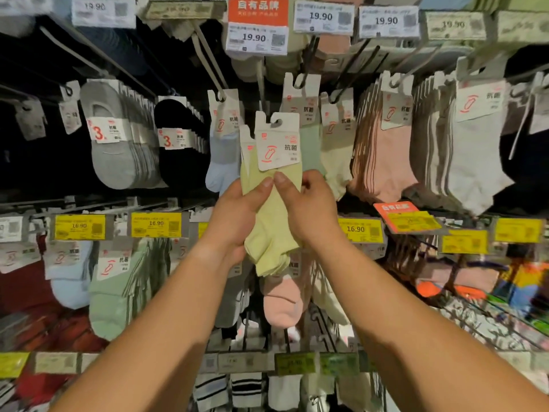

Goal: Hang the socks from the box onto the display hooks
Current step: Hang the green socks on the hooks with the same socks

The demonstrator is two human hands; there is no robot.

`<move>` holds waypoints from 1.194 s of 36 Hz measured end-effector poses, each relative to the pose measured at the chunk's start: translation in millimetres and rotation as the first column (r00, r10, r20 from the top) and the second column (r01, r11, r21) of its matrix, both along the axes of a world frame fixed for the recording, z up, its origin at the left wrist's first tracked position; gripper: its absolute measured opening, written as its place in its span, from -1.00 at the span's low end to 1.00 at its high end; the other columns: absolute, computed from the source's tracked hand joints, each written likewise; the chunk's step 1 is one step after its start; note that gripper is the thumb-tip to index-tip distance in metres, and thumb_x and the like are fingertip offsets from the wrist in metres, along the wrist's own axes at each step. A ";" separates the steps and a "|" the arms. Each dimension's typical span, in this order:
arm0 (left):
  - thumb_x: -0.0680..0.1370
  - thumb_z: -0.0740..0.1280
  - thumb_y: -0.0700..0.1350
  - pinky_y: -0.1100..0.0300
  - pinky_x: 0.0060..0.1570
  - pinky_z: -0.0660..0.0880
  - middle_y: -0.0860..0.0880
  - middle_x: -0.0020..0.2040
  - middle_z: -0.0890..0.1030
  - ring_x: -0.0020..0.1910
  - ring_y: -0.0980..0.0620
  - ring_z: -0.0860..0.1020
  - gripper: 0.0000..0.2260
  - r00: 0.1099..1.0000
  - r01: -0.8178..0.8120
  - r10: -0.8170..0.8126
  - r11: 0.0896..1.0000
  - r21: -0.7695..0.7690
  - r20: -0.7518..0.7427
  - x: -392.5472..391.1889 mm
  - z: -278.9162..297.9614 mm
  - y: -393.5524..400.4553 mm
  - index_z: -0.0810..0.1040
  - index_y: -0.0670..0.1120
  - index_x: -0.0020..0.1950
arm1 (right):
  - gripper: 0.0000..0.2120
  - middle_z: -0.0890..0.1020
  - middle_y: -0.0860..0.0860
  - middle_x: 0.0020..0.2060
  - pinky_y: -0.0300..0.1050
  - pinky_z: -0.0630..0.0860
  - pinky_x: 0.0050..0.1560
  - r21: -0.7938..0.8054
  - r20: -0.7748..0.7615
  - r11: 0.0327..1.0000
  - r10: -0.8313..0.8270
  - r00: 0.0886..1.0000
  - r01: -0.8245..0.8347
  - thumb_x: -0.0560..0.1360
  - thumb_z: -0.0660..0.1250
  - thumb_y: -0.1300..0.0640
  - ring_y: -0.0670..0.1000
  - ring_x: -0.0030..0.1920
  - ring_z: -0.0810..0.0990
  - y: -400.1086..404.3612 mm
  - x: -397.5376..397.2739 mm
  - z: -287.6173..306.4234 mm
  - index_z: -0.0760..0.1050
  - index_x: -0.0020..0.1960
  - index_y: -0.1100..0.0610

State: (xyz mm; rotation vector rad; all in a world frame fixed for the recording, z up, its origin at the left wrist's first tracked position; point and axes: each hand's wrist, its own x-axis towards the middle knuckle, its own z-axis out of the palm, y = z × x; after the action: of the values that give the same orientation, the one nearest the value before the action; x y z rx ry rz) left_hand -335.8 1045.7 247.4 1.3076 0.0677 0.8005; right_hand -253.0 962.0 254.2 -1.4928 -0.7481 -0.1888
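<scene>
Both hands hold up a bundle of pale yellow-green socks (271,221) in front of the display. My left hand (237,215) grips the bundle from the left, thumb on its front. From the right, my right hand (306,209) pinches it just under the white card header (277,141). The header's hook cutout sits at the tip of a display hook (263,93) that runs up toward the 19.90 price tag (257,40). I cannot tell whether the header is threaded onto the hook. The box is not in view.
Hooks on both sides carry packed socks: light blue (221,162), cream (337,156), pink (383,156), white (472,162), grey (113,153) and black (178,153). A lower row with yellow 16.90 tags (156,224) hangs below. A wire basket (487,319) stands at the lower right.
</scene>
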 end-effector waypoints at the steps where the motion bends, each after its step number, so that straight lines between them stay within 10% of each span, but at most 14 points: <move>1: 0.68 0.26 -0.08 -0.10 0.19 0.57 -0.12 0.15 0.70 0.15 -0.12 0.67 -0.77 1.000 -0.017 0.017 1.000 0.000 -0.005 -0.7 1.7 -0.9 0.56 -0.08 0.30 | -0.66 0.39 -0.05 -0.35 -0.26 0.29 -0.42 0.021 -0.004 1.000 -0.001 1.000 0.001 0.53 0.40 -0.10 -0.07 -0.38 0.33 -0.4 0.8 -0.3 0.30 -0.21 0.05; 8: 0.72 0.16 0.01 0.22 -0.19 0.61 0.03 -0.05 0.74 -0.06 0.10 0.71 -0.76 0.992 -0.117 0.118 0.993 0.017 -0.045 -0.1 7.8 1.3 0.58 -0.02 0.18 | -0.69 0.43 0.00 -0.32 -0.11 0.33 -0.29 0.136 -0.054 0.991 0.003 0.999 0.005 0.49 0.44 -0.05 -0.02 -0.34 0.35 -1.9 2.8 3.0 0.41 -0.24 0.09; 14: 0.72 0.16 -0.01 -0.12 0.21 0.57 -0.06 0.12 0.71 0.12 -0.07 0.68 -0.74 0.984 -0.167 0.168 0.986 0.024 -0.064 -4.7 7.3 11.5 0.56 -0.05 0.28 | -0.70 0.30 0.06 -0.39 -0.14 0.22 -0.36 0.152 -0.134 0.985 0.098 0.986 -0.077 0.58 0.35 0.02 -0.01 -0.39 0.25 -13.9 12.6 21.3 0.37 -0.17 0.20; 20: 0.72 0.16 -0.02 -0.16 0.20 0.57 -0.07 0.10 0.71 0.09 -0.07 0.69 -0.75 0.981 -0.176 0.180 0.983 0.047 -0.079 -8.0 9.8 13.1 0.57 -0.05 0.26 | -0.74 0.66 0.30 -0.08 0.38 0.58 -0.05 0.175 -0.097 0.980 0.116 0.989 -0.098 0.55 0.35 -0.01 0.13 -0.17 0.60 -26.0 21.9 64.3 0.51 -0.07 0.21; 43: 0.72 0.17 -0.03 0.14 -0.18 0.66 0.02 -0.01 0.74 -0.06 0.05 0.72 -0.80 0.992 -0.122 0.122 0.992 0.012 -0.039 -13.0 11.0 15.4 0.58 0.02 0.17 | -0.84 0.72 0.12 -0.09 0.21 0.66 -0.02 0.138 -0.032 0.984 0.117 0.993 -0.112 0.57 0.35 0.05 0.14 -0.06 0.72 -36.0 43.5 115.5 0.57 -0.01 0.15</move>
State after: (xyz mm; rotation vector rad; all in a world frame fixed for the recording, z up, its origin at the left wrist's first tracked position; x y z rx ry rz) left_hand -348.8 1061.1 258.3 1.3378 0.1768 0.8800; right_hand -209.5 926.0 369.7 -1.3173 -0.7716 -0.1202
